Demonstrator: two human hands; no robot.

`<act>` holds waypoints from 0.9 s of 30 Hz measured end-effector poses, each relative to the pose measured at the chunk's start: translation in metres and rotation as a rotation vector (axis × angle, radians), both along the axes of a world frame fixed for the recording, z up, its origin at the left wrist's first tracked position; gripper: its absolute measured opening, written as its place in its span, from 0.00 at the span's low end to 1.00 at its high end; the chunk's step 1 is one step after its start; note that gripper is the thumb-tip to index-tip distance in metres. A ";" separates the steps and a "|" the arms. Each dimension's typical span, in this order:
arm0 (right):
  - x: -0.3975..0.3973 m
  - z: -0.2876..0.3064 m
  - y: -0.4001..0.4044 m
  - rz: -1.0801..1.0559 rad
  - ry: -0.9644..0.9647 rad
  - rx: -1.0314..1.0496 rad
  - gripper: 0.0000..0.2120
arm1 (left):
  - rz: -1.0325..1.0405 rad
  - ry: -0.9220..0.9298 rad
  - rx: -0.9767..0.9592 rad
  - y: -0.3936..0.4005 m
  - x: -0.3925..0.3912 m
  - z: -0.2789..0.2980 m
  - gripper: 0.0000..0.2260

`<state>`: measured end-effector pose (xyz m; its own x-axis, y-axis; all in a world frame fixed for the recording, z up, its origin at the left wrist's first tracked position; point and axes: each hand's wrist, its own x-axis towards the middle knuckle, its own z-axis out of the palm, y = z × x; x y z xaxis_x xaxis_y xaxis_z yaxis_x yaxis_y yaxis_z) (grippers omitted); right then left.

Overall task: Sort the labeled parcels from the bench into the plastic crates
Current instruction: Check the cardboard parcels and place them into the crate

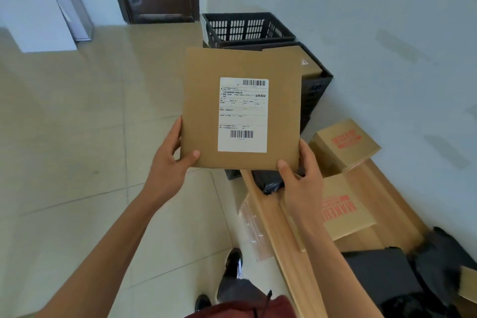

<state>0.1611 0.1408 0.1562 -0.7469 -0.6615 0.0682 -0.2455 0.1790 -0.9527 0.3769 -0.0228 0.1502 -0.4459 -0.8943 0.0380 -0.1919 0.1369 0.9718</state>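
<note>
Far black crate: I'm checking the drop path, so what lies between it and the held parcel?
In the head view, a nearer black crate with a cardboard box inside lies between the parcel and far crate.

1 head-worn wide-angle view, looking forward and steeply down, both forearms entering from the bottom edge, flat parcel [241, 108] held close at frame centre, bench [382, 188] edge running lower right, floor and crates [247, 27] beyond

Flat parcel [206, 111] hides most of near crate [316, 88] and far crate's [247, 26] lower front. Label [242, 114] small print too fine to read. Black bag [269, 183] mostly behind parcel and right hand [302, 183]. Desk [382, 183] cut off at bottom edge; fingers behind parcel unseen.
</note>
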 end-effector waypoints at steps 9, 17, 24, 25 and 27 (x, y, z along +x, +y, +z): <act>-0.010 -0.029 -0.112 0.068 -0.054 0.024 0.30 | 0.125 -0.070 0.045 -0.097 -0.001 -0.021 0.37; -0.043 -0.043 -0.215 0.109 -0.113 0.054 0.30 | 0.163 -0.119 0.083 -0.194 -0.030 -0.021 0.37; -0.066 -0.043 -0.276 0.107 -0.130 0.090 0.30 | 0.162 -0.136 0.100 -0.261 -0.054 -0.024 0.37; -0.070 -0.044 -0.285 0.098 -0.134 0.093 0.30 | 0.153 -0.136 0.099 -0.273 -0.059 -0.024 0.37; -0.080 -0.045 -0.305 0.078 -0.131 0.098 0.30 | 0.130 -0.134 0.099 -0.295 -0.070 -0.027 0.37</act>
<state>0.0811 -0.1640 0.1110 -0.6911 -0.7166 -0.0937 -0.1377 0.2579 -0.9563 0.3074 -0.3180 0.1232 -0.3220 -0.9409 -0.1046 -0.3298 0.0079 0.9440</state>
